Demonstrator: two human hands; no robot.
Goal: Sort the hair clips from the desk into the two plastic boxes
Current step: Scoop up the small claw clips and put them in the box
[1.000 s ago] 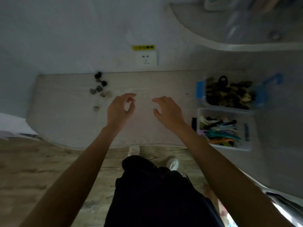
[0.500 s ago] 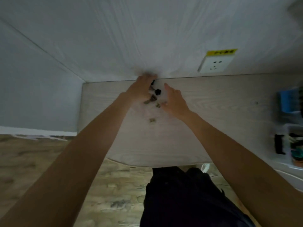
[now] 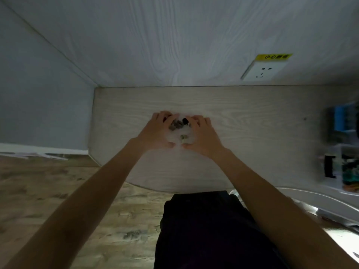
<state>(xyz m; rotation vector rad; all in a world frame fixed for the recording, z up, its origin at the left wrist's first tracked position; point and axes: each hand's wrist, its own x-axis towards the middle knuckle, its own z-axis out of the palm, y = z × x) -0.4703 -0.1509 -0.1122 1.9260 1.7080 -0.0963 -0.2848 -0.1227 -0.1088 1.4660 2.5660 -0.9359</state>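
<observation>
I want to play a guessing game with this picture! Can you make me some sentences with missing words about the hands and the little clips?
1. The left hand and the right hand are cupped around a small pile of hair ____.
2. The pile lies on the wooden ____.
3. The socket on the wall has a ____ sticker above it.
4. The plastic boxes stand at the ____ edge of the picture.

Missing words: clips; desk; yellow; right

We can't count the hair clips (image 3: 177, 126), half hidden between the cupped left hand (image 3: 155, 131) and right hand (image 3: 202, 134); both plastic boxes (image 3: 347, 121) smear into blur, cut by the right edge.
</observation>
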